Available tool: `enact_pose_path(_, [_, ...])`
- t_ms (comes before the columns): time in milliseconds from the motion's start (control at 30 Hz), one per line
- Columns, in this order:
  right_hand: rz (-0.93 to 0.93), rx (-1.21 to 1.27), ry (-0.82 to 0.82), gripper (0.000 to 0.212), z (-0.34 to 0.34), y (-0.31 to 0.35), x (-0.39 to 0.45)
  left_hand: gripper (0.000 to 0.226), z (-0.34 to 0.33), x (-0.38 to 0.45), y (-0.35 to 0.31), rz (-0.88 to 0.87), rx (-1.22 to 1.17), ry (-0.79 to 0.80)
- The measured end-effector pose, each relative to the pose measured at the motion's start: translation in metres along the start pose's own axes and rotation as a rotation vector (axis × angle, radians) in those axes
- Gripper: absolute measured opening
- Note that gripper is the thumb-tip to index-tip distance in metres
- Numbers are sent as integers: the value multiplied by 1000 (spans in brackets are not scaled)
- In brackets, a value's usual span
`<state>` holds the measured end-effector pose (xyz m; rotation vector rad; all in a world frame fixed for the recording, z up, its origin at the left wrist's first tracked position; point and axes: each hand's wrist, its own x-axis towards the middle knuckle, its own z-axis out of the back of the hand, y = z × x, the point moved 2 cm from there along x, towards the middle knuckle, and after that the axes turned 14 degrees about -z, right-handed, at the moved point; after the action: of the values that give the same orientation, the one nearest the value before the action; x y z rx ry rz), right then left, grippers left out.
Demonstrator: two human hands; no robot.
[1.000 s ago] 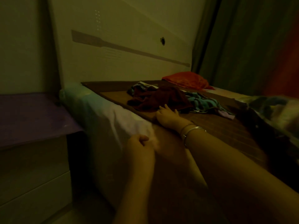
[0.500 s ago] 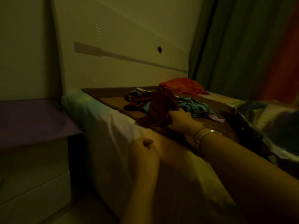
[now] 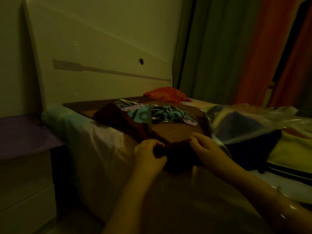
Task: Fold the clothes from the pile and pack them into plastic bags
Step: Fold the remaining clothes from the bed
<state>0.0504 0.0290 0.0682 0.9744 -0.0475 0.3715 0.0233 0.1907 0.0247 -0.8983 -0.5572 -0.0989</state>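
A dark maroon garment [image 3: 121, 120] stretches from the clothes pile toward me across the bed's brown mat [image 3: 175, 130]. My left hand [image 3: 148, 154] and my right hand [image 3: 206, 147] both grip its near end, close together at the bed's edge. Behind lies the rest of the pile: a teal striped garment [image 3: 165, 114] with pale pink pieces mixed in. To the right lie clear plastic bags [image 3: 253, 122] with folded dark blue and yellow clothes inside. The room is dim.
A red cushion [image 3: 167, 94] sits at the head of the bed by the white headboard [image 3: 101, 65]. A purple-topped bedside cabinet [image 3: 23, 137] stands at the left. Curtains [image 3: 228, 48] hang at the right behind the bed.
My right hand took the maroon garment from the pile and dragged it toward me. My left hand came up and took hold of it too. The camera moved closer to the bed.
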Motion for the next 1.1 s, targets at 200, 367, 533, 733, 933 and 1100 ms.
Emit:
enact_pose_path(200, [-151,375,-199,33,71,-17,-87,13,-7,-23,-81,-36,-551,203])
enact_pose_path(367, [-192,559,-217,29,107,-13,-119,57,-31,-54,-145,-80,-652,609])
enact_pose_path(533, [-228,620,-190,26,122,-21,-129,30,-49,-61,-166,-167,-687,605])
enact_pose_path(733, [-469,671,85,71,138,-56,-141,23,-64,-47,-171,65,-989,279])
enact_pose_path(933, [-451,386,302,44,133,-61,-160,16,-71,-43,-179,198,-1111,151])
enact_pose_path(1100, [-540,310,229,33,148,-67,-169,32,-80,-41,-178,310,-1162,162])
